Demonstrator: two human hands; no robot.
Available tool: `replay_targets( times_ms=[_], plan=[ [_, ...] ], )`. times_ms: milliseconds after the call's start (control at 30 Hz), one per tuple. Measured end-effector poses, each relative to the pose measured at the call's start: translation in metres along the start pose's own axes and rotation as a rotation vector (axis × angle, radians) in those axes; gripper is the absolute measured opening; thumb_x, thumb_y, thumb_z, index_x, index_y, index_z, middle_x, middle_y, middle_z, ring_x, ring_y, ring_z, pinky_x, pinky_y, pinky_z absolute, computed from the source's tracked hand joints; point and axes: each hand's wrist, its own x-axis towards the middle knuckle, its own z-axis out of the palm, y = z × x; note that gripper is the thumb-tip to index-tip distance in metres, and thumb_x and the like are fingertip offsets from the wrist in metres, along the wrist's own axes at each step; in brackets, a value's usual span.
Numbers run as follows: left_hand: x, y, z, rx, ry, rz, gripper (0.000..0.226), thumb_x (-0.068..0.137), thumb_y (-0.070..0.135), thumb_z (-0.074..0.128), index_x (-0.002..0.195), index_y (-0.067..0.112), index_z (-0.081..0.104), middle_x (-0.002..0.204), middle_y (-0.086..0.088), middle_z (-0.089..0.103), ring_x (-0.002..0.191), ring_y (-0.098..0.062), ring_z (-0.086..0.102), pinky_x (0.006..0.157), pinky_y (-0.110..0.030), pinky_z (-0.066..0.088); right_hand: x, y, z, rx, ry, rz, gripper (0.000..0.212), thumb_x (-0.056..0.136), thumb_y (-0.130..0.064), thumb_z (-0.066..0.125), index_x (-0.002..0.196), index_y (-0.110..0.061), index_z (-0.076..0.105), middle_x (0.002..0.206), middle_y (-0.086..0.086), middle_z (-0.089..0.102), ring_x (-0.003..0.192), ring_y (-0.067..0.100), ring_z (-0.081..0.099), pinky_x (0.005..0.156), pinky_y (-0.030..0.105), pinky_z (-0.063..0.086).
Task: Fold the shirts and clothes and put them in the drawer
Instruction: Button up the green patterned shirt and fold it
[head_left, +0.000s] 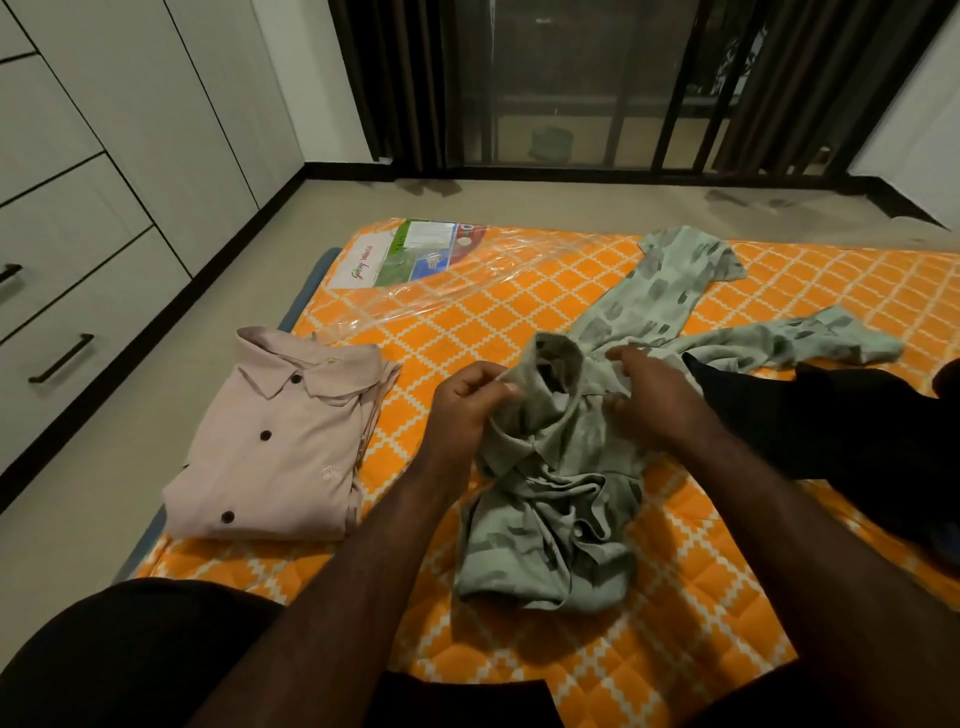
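Drawers (62, 291), far left: closed, dark bar handles; fitted in pale cabinetry beside the mattress, well apart from the clothes. Probable destination for folded items.

Pink shirt (275, 441), left edge of the orange mattress (649, 649): folded into a neat rectangle, collar up, buttons done. Judged finished and parked aside toward the drawers, clear of the working area.

Plastic wrap (441, 280), upper left of mattress: loose, printed label beneath; untouched.

Left hand (467, 410), centre: fingers curled, pinching a fold of the green shirt (556, 514) near the collar. Forearm reaching in from lower left, wrist raised slightly off the fabric.

Green shirt, centre of mattress: crumpled, unfolded, collar bunched upward between both hands. Likely held at the collar to shake out or square the shoulders before laying flat.

Right hand (649, 400), just right of the collar: knuckles up, fingers curled down into the cloth, gripping it. Forearm entering from lower right.

Patterned green garment (670, 291), upper right: sprawled, unfolded, awaiting its turn.

Dark garment (831, 426), far right: heaped, details lost in shadow.
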Motion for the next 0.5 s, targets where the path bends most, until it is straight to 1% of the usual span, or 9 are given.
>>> replay_targets(
  times_ms=[33, 100, 167, 200, 233, 300, 367, 433, 500],
  plan=[
    [-0.002, 0.002, 0.002, 0.074, -0.123, 0.007, 0.007, 0.084, 0.011, 0.069, 0.089, 0.005, 0.07, 0.094, -0.012, 0.071, 0.089, -0.025, 0.068, 0.075, -0.034, 0.057, -0.001, 0.001, 0.002, -0.022, -0.076, -0.003, 0.051, 0.094, -0.017, 0.07, 0.142, -0.018, 0.053, 0.131, 0.012, 0.065, 0.117, 0.029, 0.061, 0.088, 0.033, 0.047],
    [-0.009, 0.008, 0.004, 0.24, -0.411, -0.033, 0.011, 0.091, 0.013, 0.069, 0.095, 0.003, 0.072, 0.098, -0.009, 0.073, 0.089, -0.017, 0.069, 0.074, -0.026, 0.055, -0.002, 0.001, 0.002, -0.042, -0.187, -0.006, 0.042, 0.091, -0.016, 0.075, 0.131, -0.02, 0.063, 0.121, 0.005, 0.07, 0.101, 0.023, 0.065, 0.08, 0.029, 0.047],
    [-0.013, 0.007, 0.003, 0.408, -0.595, -0.105, 0.028, 0.102, 0.023, 0.06, 0.096, 0.0, 0.075, 0.097, -0.011, 0.075, 0.088, -0.022, 0.071, 0.078, -0.03, 0.056, -0.002, 0.003, -0.003, -0.152, -0.249, -0.046, 0.032, 0.091, -0.013, 0.074, 0.12, -0.023, 0.071, 0.11, -0.003, 0.07, 0.093, 0.018, 0.062, 0.078, 0.028, 0.046],
    [-0.014, 0.005, 0.002, 0.461, -0.597, -0.124, 0.035, 0.103, 0.028, 0.058, 0.094, -0.001, 0.076, 0.094, -0.013, 0.076, 0.087, -0.026, 0.071, 0.08, -0.034, 0.056, -0.001, 0.004, -0.006, -0.245, -0.296, -0.082, 0.032, 0.09, -0.009, 0.072, 0.119, -0.023, 0.073, 0.108, -0.002, 0.07, 0.095, 0.019, 0.063, 0.078, 0.028, 0.045],
    [-0.012, 0.001, 0.002, 0.521, -0.534, -0.118, 0.036, 0.103, 0.031, 0.06, 0.09, 0.001, 0.077, 0.089, -0.013, 0.076, 0.082, -0.027, 0.072, 0.079, -0.037, 0.057, 0.0, 0.006, -0.009, -0.347, -0.362, -0.119, 0.034, 0.09, -0.005, 0.069, 0.118, -0.023, 0.074, 0.105, -0.002, 0.069, 0.097, 0.02, 0.063, 0.079, 0.028, 0.046],
    [-0.003, -0.013, -0.003, 0.779, -0.305, -0.016, 0.024, 0.098, 0.03, 0.067, 0.086, 0.011, 0.076, 0.081, -0.004, 0.075, 0.076, -0.018, 0.071, 0.075, -0.037, 0.058, 0.0, 0.008, -0.015, -0.491, -0.515, -0.139, 0.035, 0.09, -0.002, 0.063, 0.117, -0.023, 0.075, 0.101, -0.002, 0.067, 0.096, 0.022, 0.063, 0.082, 0.032, 0.052],
    [0.005, -0.019, -0.009, 1.029, -0.151, 0.055, 0.011, 0.09, 0.029, 0.075, 0.082, 0.022, 0.072, 0.081, 0.009, 0.069, 0.078, -0.008, 0.064, 0.072, -0.032, 0.052, -0.001, 0.011, -0.017, -0.565, -0.619, -0.123, 0.043, 0.091, 0.003, 0.057, 0.123, -0.021, 0.073, 0.113, 0.001, 0.071, 0.101, 0.022, 0.064, 0.088, 0.037, 0.056],
    [0.006, -0.019, -0.012, 1.093, -0.138, -0.035, 0.015, 0.086, 0.035, 0.08, 0.079, 0.026, 0.069, 0.08, 0.013, 0.064, 0.078, -0.004, 0.059, 0.066, -0.027, 0.046, -0.003, 0.01, -0.02, -0.605, -0.647, -0.095, 0.056, 0.09, 0.01, 0.052, 0.134, -0.02, 0.066, 0.13, 0.004, 0.067, 0.113, 0.024, 0.063, 0.084, 0.033, 0.053],
    [0.006, -0.021, -0.011, 1.1, -0.15, -0.129, 0.02, 0.085, 0.041, 0.08, 0.082, 0.024, 0.07, 0.082, 0.012, 0.064, 0.079, -0.006, 0.06, 0.064, -0.027, 0.047, -0.004, 0.006, -0.023, -0.59, -0.58, -0.066, 0.056, 0.09, 0.011, 0.051, 0.132, -0.022, 0.068, 0.131, 0.003, 0.065, 0.113, 0.024, 0.064, 0.072, 0.027, 0.047]
  ],
)
